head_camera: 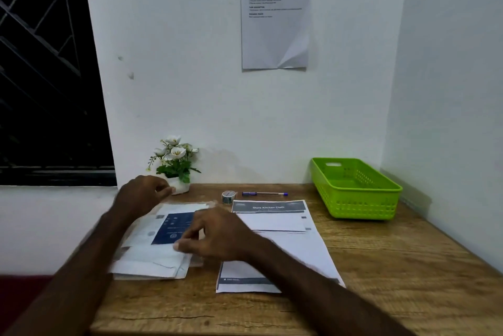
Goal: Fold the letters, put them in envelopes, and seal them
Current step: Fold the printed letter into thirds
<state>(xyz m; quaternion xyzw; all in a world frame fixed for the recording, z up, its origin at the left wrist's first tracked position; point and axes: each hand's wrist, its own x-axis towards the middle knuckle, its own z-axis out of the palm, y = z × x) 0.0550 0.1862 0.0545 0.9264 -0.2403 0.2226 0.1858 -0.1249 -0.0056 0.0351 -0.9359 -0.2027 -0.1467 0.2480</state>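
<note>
Here, mid-frame, both hands hover over the stack (152, 251) (blurred): left hand (141, 194) loosely curled, right hand (217, 235) pinching its edge.

Wood table (367, 267) w/ letters (285, 243), envelopes (152, 259), tape (228, 196), pen (264, 193), basket (353, 194), plant (175, 164).

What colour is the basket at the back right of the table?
Bright lime green, with perforated sides: the plastic basket, clearest in the head view.

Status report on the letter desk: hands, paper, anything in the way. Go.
Both hands over left paper stack; right hand pinching its edge, left hand blurred, grip unclear. Second letter flat, unfolded. Tape roll, pen behind, clear.
</note>
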